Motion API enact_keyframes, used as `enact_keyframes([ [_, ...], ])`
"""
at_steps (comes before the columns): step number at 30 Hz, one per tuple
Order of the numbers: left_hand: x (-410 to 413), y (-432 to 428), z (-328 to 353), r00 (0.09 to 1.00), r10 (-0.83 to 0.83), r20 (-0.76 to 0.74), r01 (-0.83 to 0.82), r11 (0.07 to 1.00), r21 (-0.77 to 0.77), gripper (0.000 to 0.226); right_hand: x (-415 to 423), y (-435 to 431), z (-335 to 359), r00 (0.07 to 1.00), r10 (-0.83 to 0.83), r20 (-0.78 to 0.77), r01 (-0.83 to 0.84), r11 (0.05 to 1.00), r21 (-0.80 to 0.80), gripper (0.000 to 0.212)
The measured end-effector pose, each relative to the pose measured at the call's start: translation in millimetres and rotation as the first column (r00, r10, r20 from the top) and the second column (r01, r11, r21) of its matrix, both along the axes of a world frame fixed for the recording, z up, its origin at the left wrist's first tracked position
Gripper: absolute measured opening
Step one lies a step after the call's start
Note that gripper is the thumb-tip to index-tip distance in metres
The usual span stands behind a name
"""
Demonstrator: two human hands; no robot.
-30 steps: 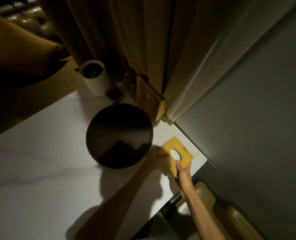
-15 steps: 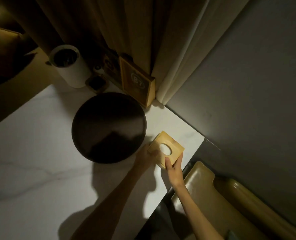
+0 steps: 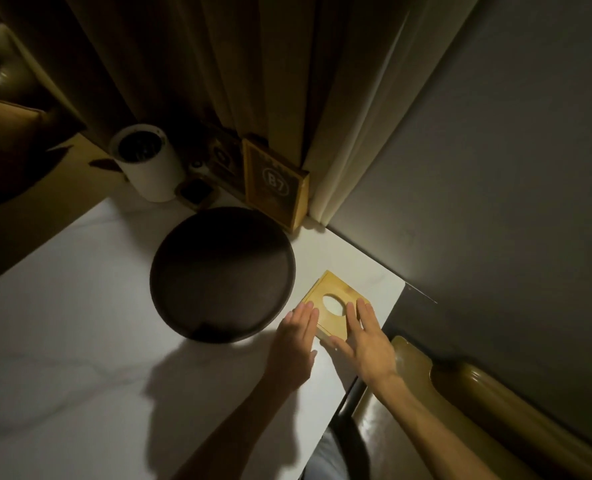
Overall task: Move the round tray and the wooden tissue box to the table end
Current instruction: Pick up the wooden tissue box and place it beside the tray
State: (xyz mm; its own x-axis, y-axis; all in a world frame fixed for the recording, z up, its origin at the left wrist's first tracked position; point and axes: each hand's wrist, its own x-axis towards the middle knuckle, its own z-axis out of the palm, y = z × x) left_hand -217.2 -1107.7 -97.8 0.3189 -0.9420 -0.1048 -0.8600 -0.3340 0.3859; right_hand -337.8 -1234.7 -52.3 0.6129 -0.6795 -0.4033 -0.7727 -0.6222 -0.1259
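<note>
left hand (image 3: 294,344): we see it palm down, fingers straight and together, tips on the near-left edge of the wooden tissue box (image 3: 336,308); open, flat, not wrapped around anything
right hand (image 3: 365,341): we see it palm down too, fingers spread loose, lying over the near-right part of the box top, thumb off the near corner; open, no grip
forearms: both come in from the bottom of the view and converge on the box, left one in shadow
wooden tissue box: flat on the tabletop (image 3: 79,341) near its right end, turned like a diamond, just beside the right edge; oval slot in the lid shows pale, we take it as tissue but can't tell for sure
round tray (image 3: 222,273): dark, on the tabletop left of the box, near it but apart; we see nothing in it
far end: white cylinder container (image 3: 149,168) with a dark opening, contents unreadable; small dark square dish (image 3: 195,192) beside it; upright wooden sign (image 3: 275,183) marked B7 against the curtain (image 3: 218,64)
right side: cushioned seat (image 3: 478,403) below the tabletop edge, next to a grey wall (image 3: 512,168)
</note>
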Motion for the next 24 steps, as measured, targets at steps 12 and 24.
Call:
enact_keyframes([
  [12,37.1,-66.1,-0.8,0.998,-0.013,0.056,0.014,1.000,-0.026,0.070,47.7,-74.4,-3.7,0.999,-0.030,-0.032,0.032,0.998,0.047,0.092],
  [24,71.5,-124.9,8.2,0.998,0.028,0.050,-0.034,0.990,0.140,0.084,70.0,-131.7,-10.1,0.998,0.036,-0.055,-0.035,0.999,0.012,0.093],
])
